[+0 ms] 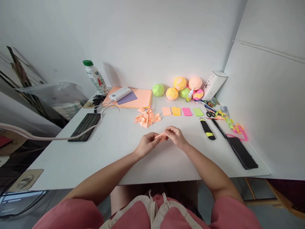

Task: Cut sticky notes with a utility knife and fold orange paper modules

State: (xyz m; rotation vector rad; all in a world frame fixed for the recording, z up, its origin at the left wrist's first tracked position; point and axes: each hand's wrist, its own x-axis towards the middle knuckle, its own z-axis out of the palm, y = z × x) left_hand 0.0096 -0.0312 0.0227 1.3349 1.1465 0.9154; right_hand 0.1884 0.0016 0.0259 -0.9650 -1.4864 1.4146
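Between my two hands is a small piece of peach paper (161,137), held just above the white table. My left hand (149,142) pinches its left end between thumb and fingers. The right end is gripped by the fingertips of my right hand (174,135). Part of the paper is hidden by the fingers. Just beyond my left hand lies a heap of folded peach paper pieces (146,118). Behind my hands, four small paper stacks stand in a row: peach (166,111), orange (176,111), pink (187,112) and green (198,112).
Faceted paper balls (179,83) and a small glue bottle (189,95) stand by the wall. A utility knife (207,128), scissors (210,114) and black case (241,152) lie right. Left are a phone (84,127), cable (59,138), power bank (120,94) and bottle (96,78).
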